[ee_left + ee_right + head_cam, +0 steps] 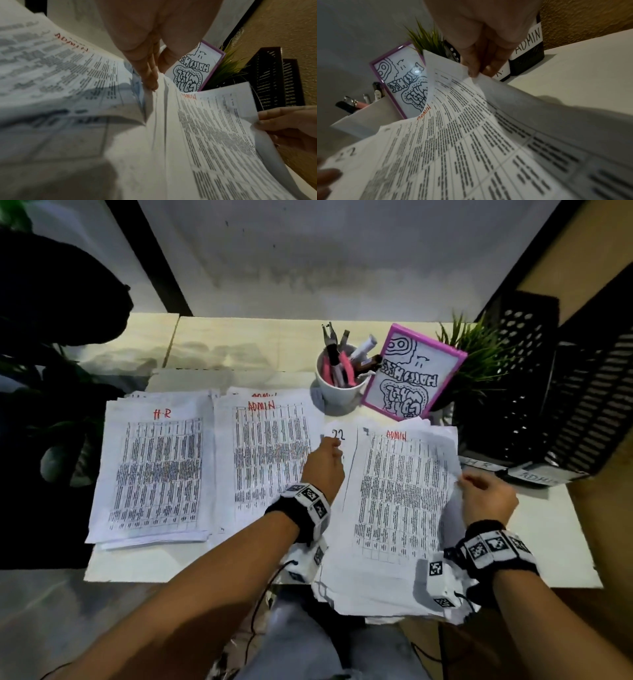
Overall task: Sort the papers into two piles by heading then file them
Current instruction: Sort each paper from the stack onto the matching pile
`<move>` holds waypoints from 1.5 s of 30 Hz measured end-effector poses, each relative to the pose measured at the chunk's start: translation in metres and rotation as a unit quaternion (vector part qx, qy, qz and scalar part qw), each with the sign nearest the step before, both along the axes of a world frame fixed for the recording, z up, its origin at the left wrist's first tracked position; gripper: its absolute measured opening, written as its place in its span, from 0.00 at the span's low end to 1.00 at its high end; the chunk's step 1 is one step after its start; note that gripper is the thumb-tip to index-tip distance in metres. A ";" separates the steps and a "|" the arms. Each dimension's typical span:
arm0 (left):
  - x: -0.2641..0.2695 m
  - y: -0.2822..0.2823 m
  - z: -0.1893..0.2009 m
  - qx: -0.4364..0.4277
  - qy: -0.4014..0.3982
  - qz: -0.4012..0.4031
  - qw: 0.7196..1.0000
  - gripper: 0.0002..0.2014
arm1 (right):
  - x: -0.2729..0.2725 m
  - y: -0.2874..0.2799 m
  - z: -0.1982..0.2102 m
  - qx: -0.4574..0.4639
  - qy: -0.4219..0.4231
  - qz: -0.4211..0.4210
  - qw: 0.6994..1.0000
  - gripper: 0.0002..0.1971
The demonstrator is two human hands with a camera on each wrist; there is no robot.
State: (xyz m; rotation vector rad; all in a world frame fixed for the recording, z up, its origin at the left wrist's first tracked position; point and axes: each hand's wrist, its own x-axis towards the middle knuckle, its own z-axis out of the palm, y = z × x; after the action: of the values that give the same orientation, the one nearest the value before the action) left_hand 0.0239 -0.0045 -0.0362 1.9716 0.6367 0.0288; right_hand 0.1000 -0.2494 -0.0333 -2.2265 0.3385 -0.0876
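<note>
Head view shows the sorting well underway but unfinished. Taking the white pen cup (337, 386) as the landmark, an HR pile (152, 470) lies far to its left and toward the person, and an ADMIN pile (269, 457) sits between that pile and the cup. Below the cup and toward the person, an unsorted stack (397, 508) overhangs the desk edge (565, 542), its top sheet headed ADMIN in red. The left hand (323, 467) appears to pinch that stack's left margin beside a handwritten "22", though its fingers are mostly hidden in this view. The right hand (488, 498) pinches the top sheet's right edge, lifting it into a curl. Judging by this, several sheets remain to sort. Filing looks not yet begun: the black trays (555, 419), right of the cup and labelled HR and ADMIN, show no papers. The sheets are thin, creased pages printed with dense tables.
</note>
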 end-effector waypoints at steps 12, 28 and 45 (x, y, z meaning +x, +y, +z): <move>0.013 -0.022 -0.010 0.019 0.121 0.057 0.991 0.14 | -0.007 -0.034 0.001 0.303 0.042 0.058 0.950 0.23; 0.023 -0.033 -0.016 0.144 0.199 0.005 0.969 0.19 | -0.012 -0.058 0.009 0.336 0.163 0.090 0.923 0.14; -0.010 -0.037 0.030 -0.253 -0.072 0.068 0.962 0.12 | -0.005 -0.042 0.012 0.374 0.143 0.082 0.912 0.22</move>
State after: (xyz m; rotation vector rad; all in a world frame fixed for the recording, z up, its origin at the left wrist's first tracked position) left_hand 0.0144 -0.0416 -0.0067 1.4175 0.6112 0.0844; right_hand 0.0947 -0.2911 -0.0211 -1.4856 0.2789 0.4032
